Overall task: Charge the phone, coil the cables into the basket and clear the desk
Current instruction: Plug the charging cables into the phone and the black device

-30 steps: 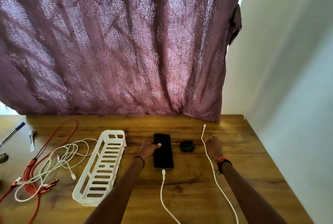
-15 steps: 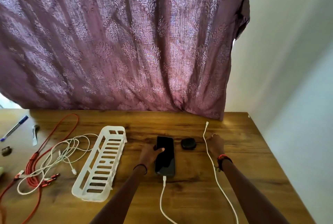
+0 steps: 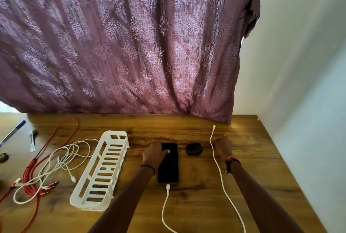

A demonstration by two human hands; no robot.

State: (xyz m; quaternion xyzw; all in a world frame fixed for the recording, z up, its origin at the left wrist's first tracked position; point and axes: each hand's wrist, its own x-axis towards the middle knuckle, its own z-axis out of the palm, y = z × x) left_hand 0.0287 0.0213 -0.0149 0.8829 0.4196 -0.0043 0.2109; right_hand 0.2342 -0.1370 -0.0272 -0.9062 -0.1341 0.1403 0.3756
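Roughly, the first part of the job looks done and the rest has not begun. The phone (image 3: 168,164) lies flat on the desk (image 3: 252,186), screen dark, between the basket (image 3: 115,133) and a small black case (image 3: 194,149), and a white charging cable (image 3: 164,208) sits plugged into its near end. Whether it is drawing power I cannot tell, since no charging sign shows. The left hand (image 3: 153,153) holds the phone at its far left corner, thumb laid across the glass, most likely steadying or squaring it.

The right hand (image 3: 222,146) rests on the desk with its fingers curled, just beside a second white cable (image 3: 218,169) that runs loose from the desk's near edge toward the curtain (image 3: 131,45). It touches or nearly touches that cable; whether it pinches it I cannot tell.

Nothing is coiled. The basket shows only its slotted floor, as far as I can see. To its left lie a tangle of white cables (image 3: 61,157) and a red cable (image 3: 32,187), overlapping each other. Farther left sit a pen (image 3: 12,133) and a small silvery object (image 3: 33,139) (too small to identify). So three lots of cable need coiling and basketing, and the small things need clearing.
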